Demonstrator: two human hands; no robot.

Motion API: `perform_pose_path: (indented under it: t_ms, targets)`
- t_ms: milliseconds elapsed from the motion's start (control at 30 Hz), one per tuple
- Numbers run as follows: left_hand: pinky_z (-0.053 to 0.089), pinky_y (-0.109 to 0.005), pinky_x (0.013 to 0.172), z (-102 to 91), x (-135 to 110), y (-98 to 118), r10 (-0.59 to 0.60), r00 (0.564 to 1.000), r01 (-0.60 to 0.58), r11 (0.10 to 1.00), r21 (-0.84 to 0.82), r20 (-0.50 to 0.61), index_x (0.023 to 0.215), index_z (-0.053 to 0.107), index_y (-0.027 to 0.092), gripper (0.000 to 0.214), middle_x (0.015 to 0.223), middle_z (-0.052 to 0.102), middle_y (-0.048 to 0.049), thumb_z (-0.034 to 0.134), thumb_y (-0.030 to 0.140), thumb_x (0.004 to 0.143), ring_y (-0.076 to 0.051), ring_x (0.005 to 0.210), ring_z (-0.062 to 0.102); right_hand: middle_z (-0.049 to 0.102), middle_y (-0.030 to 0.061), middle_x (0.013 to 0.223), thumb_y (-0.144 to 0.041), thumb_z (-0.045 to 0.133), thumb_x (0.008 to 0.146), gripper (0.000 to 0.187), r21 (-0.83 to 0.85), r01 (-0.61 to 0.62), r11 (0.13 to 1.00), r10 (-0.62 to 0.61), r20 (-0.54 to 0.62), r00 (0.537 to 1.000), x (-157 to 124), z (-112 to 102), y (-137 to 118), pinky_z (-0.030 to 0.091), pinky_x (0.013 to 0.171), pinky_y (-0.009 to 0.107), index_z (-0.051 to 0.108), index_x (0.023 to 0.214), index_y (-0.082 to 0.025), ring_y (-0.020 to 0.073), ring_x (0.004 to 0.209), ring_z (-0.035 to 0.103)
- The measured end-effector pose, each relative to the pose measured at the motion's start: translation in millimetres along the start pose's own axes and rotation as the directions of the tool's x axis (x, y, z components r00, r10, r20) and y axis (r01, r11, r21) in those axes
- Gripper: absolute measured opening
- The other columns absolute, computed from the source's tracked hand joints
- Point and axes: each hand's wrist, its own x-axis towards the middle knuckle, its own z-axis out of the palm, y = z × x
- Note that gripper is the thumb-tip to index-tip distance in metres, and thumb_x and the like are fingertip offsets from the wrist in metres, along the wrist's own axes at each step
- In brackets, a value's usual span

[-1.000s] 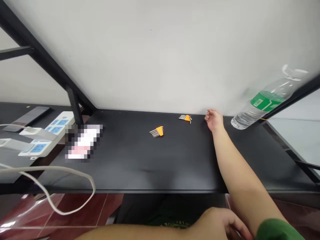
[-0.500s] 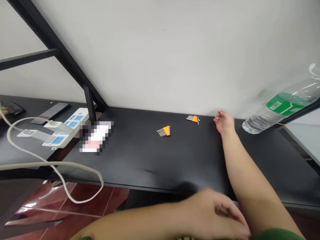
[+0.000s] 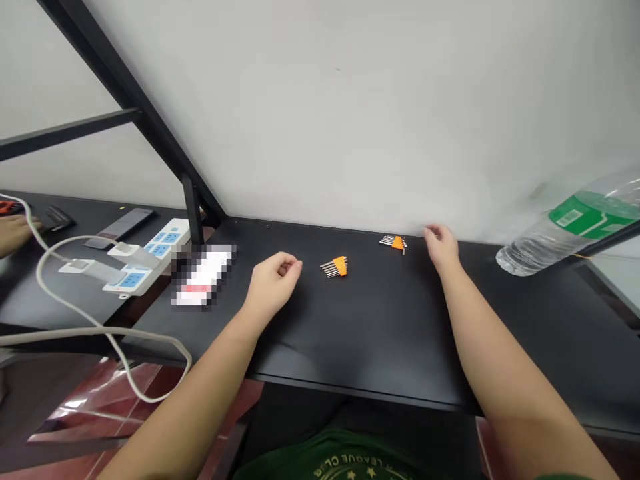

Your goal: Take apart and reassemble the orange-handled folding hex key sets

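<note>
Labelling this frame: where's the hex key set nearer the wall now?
In the head view, that hex key set lies on the black table close to the wall, right of centre, between the other set and the right hand.

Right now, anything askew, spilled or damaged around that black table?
Nothing spilled or damaged that I can see. One oddity: the loose white cable loops past the front edge of the black table. The clear plastic bottle with the green label looks tilted, possibly just lens distortion.

At the worktop [image 3: 380, 327], your left hand [image 3: 270, 283] is near the closer orange key set [image 3: 341, 266], your right hand [image 3: 444, 250] near the farther set [image 3: 397, 243].
</note>
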Motion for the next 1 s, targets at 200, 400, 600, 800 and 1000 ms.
perform_pose_path:
  t_ms: [200, 400, 600, 800, 1000]
  targets:
    - [0.046, -0.026, 0.067, 4.3, 43, 20, 0.030, 0.999, -0.030, 1.000, -0.008, 0.030, 0.086, 0.071, 0.019, 0.025, 0.073, 0.067, 0.0006, 0.064, 0.044, 0.086, -0.014, 0.067, 0.059, 0.060, 0.0124, 0.127, -0.046, 0.080, 0.079, 0.050, -0.623, 0.353, 0.698, -0.194, 0.310, 0.931, -19, 27, -1, 0.049, 0.104, 0.050, 0.071, 0.124, -0.026, 0.0319, 0.115, 0.059]
    - [0.048, -0.029, 0.077, 53.5, 88, 32, 0.088, 0.990, -0.094, 0.995, 0.041, 0.113, 0.092, 0.071, 0.017, 0.029, 0.085, 0.071, -0.0036, 0.060, 0.044, 0.090, -0.017, 0.079, 0.063, 0.065, 0.0135, 0.122, -0.032, 0.066, 0.089, 0.029, -0.638, 0.561, 0.527, -0.171, 0.567, 0.806, -28, 42, 0, 0.047, 0.107, 0.053, 0.075, 0.115, -0.022, 0.0337, 0.114, 0.060]
    - [0.051, -0.038, 0.095, 68.4, 74, 16, 0.362, 0.782, -0.496, 0.854, 0.156, 0.507, 0.123, 0.068, 0.023, 0.058, 0.120, 0.068, -0.0087, 0.075, 0.060, 0.078, -0.028, 0.110, 0.063, 0.066, 0.0094, 0.119, -0.039, 0.068, 0.091, 0.036, -0.517, 0.638, 0.571, -0.163, 0.689, 0.706, -41, 53, -10, 0.055, 0.097, 0.040, 0.071, 0.123, -0.023, 0.0242, 0.104, 0.066]
    - [0.047, -0.045, 0.101, 64.7, 83, 0, 0.325, 0.773, -0.538, 0.792, 0.291, 0.544, 0.138, 0.060, 0.026, 0.059, 0.129, 0.068, -0.0095, 0.073, 0.050, 0.085, -0.032, 0.119, 0.061, 0.065, 0.0091, 0.122, -0.031, 0.064, 0.093, 0.037, -0.353, 0.676, 0.647, -0.181, 0.791, 0.585, -60, 65, -23, 0.055, 0.095, 0.038, 0.067, 0.128, -0.023, 0.0215, 0.100, 0.067]
    - [0.044, -0.050, 0.106, 67.0, 95, -11, 0.296, 0.849, -0.477, 0.785, 0.395, 0.437, 0.143, 0.054, 0.026, 0.052, 0.146, 0.060, -0.0104, 0.063, 0.042, 0.094, -0.035, 0.132, 0.053, 0.067, 0.0130, 0.112, -0.047, 0.055, 0.101, 0.031, -0.575, 0.702, 0.420, -0.156, 0.716, 0.680, -73, 79, -28, 0.052, 0.083, 0.039, 0.066, 0.114, -0.021, 0.0263, 0.094, 0.066]
